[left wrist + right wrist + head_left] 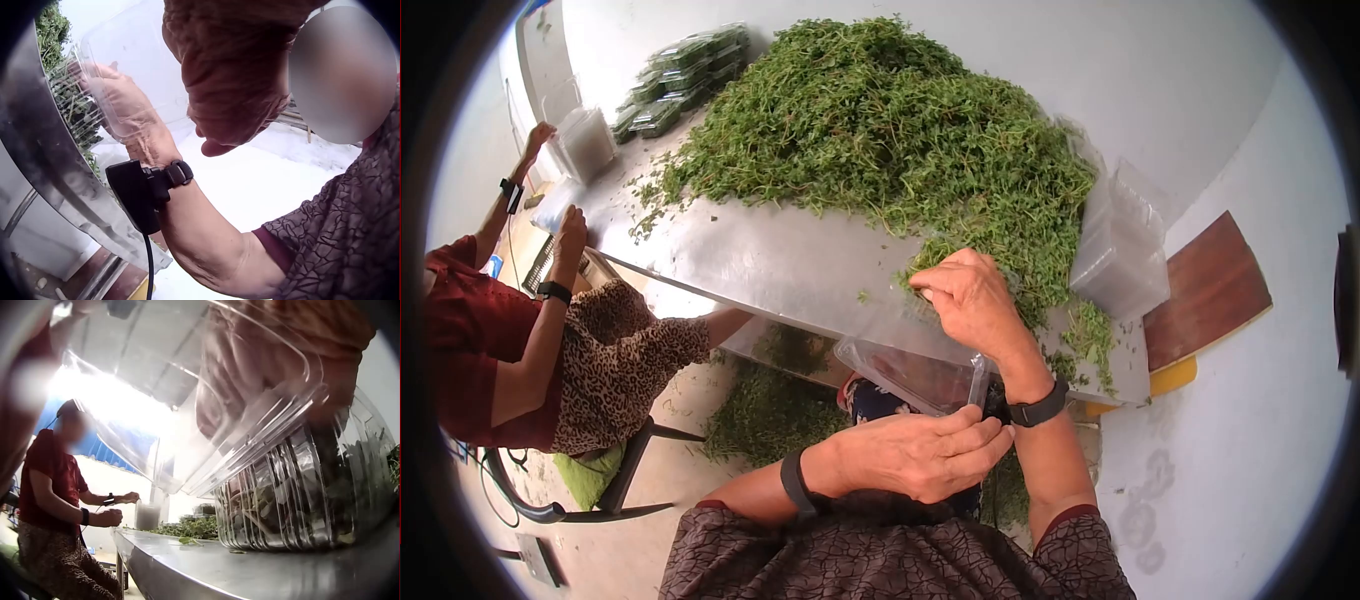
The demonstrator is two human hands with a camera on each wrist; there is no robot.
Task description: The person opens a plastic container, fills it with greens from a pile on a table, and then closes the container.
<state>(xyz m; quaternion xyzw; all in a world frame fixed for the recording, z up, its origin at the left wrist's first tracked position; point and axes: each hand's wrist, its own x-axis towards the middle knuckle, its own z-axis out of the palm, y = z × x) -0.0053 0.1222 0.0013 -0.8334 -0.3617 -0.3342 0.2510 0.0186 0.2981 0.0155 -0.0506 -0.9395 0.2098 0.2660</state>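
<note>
A clear plastic clamshell box with leafy green stems inside stands at the near edge of the metal table, its clear lid swung open toward the person. My left hand holds the lid by its right edge between thumb and fingers. Over the box, my right hand has bent fingers, with thumb close to forefinger. Seen from the left wrist, that right hand reaches past the lid among the stems; I cannot tell whether it grips any. The box's far side is hidden.
A large heap of greens covers the table's back. Stacked empty boxes stand at right, and filled boxes at the far left. Another person sits at left beside more stacked containers. More greens lie below the table.
</note>
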